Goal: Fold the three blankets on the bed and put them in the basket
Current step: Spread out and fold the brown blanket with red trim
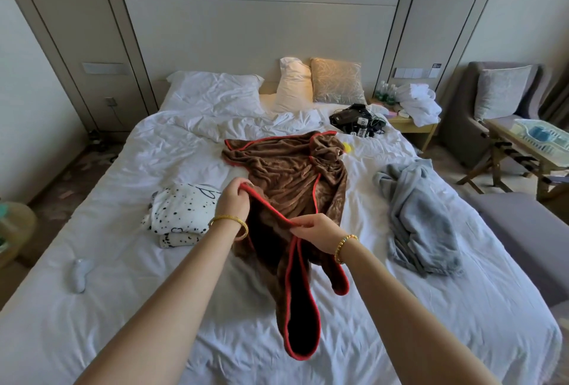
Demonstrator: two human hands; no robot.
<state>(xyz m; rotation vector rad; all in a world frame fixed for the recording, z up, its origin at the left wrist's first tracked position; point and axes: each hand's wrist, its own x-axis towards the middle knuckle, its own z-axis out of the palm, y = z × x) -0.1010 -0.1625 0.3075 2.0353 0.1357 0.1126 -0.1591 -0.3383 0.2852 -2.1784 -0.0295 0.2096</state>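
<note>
While held lengthwise, brown blanket [289, 187]

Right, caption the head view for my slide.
Both hands, left and right, lift the brown blanket by its red edge; spotted blanket folded, grey blanket crumpled.

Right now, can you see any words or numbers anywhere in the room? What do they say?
None can be read.
Dark sign on the wall panel: too small.
White labels on the black gear on the bed: blurred.
Black marks on the spotted white blanket: a pattern, no clear letters.
</note>
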